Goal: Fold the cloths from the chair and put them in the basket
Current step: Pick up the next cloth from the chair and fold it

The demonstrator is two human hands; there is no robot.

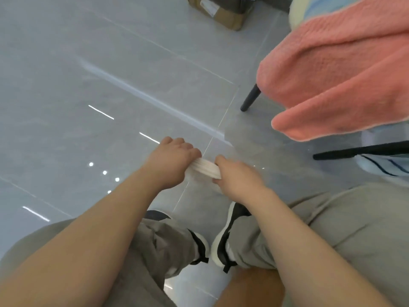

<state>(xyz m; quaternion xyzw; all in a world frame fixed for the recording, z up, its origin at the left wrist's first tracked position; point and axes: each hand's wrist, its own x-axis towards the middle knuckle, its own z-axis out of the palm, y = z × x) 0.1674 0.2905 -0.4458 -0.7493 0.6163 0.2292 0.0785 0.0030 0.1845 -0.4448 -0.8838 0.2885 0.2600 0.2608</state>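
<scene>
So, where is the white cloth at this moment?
In the head view the white cloth is near the centre, gripped between the left hand and the right hand, over the tiled floor, lower-left of the pink cloth.

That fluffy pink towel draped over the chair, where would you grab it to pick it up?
Probably its low hanging corner, pinched from the open floor side. There the pink towel droops off the chair with only floor behind it, so fingers can close round it. First the left hand and right hand must let go of the white cloth.
</scene>
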